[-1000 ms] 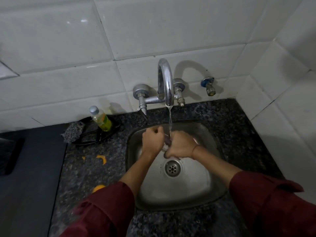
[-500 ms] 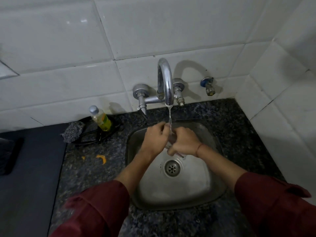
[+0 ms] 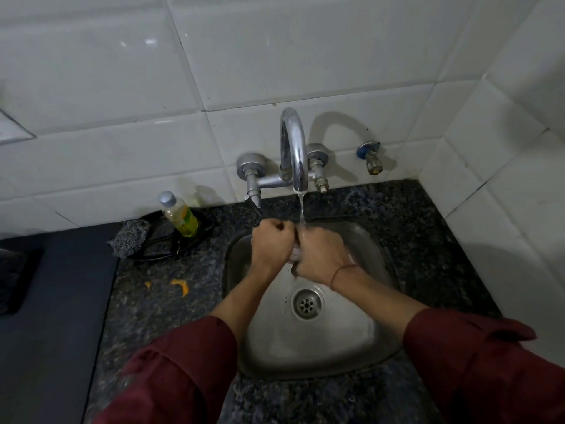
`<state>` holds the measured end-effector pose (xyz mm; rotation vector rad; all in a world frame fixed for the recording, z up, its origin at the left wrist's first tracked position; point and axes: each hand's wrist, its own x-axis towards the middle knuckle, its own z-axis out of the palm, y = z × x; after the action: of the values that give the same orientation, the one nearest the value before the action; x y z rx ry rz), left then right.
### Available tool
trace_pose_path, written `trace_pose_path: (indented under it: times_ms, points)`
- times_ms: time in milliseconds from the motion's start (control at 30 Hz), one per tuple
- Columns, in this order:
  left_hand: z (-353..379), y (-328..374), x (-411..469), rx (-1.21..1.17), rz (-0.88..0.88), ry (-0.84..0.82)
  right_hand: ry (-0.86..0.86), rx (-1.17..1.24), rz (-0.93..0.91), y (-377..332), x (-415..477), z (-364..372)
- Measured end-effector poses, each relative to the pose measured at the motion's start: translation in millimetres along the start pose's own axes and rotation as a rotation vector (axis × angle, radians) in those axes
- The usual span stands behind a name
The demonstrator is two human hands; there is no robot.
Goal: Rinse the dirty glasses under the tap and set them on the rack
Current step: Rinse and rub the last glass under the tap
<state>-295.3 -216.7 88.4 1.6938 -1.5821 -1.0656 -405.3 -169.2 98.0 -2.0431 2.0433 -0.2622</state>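
The person stands at a small steel sink [image 3: 382,255] that is set into a dark speckled stone desk [image 3: 434,240]. Both hands meet over the back part of the basin, directly below the curved tap [image 3: 293,148]. A thin stream of water [image 3: 302,209] falls from the spout and lands between the two hands.

The glass [image 3: 295,255] is between the hands, above the basin and under the water. Only a small pale part of it shows in the gap, so its shape cannot be told.

The left hand [image 3: 272,243] has its fingers curled tight, knuckles upward, and closes on the glass from the left. The right hand [image 3: 321,255] has its fingers wrapped round the glass from the right. A thin thread band [image 3: 339,272] sits on the right wrist. Both arms wear dark red sleeves [image 3: 171,377].

The drain [image 3: 306,302] lies nearer to the person than the hands.

On the desk to the left of the sink stands a small bottle [image 3: 180,214] of yellow-green liquid in a black tray [image 3: 159,252], with a grey scrubber [image 3: 131,238] on the tray's left edge. Two orange scraps [image 3: 180,286] lie nearer to the person. A small valve [image 3: 370,157] is on the white tiled wall [image 3: 305,56], to the right of the tap.
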Motion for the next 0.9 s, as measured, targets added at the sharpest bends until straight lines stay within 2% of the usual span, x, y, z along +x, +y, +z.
trace_pose_path:
  times_ms: [67,100,133,200,267,333,367,533,567,600,667,800,900]
  points:
    - [0,2,4,-0.194,-0.249,-0.032,0.268,-0.214,-0.09,-1,-4,17]
    - [-1,2,6,-0.272,-0.349,-0.052,0.338,-0.224,-0.125,0,-3,22]
    - [-3,1,8,-0.311,-0.412,-0.068,0.312,-0.187,-0.157,5,-2,24]
    - [-8,-3,10,-0.323,-0.45,-0.08,0.138,0.11,-0.182,20,3,19]
    - [-12,-7,8,-0.377,-0.449,-0.079,-0.017,0.657,-0.077,30,3,11]
    - [-13,-11,2,-0.503,-0.496,-0.129,-0.012,1.065,0.082,29,-5,13]
    - [-12,-13,0,-0.554,-0.512,-0.175,0.026,1.111,0.113,24,-11,16]
    - [-6,-23,-1,-0.665,-0.53,-0.333,0.533,0.747,-0.026,9,-36,31]
    - [-5,-25,-2,-0.695,-0.529,-0.346,0.569,0.675,-0.091,10,-39,33]
    - [-5,-28,-1,-0.72,-0.533,-0.356,0.542,0.593,-0.164,12,-41,33]
    - [-4,-33,0,-0.724,-0.546,-0.352,0.344,0.524,-0.248,17,-39,33]
    - [-2,-39,-5,-0.657,-0.548,-0.344,-0.27,0.862,-0.013,10,-23,11]
    - [-3,-36,-8,-0.685,-0.549,-0.323,-0.566,1.078,0.095,3,-11,2]
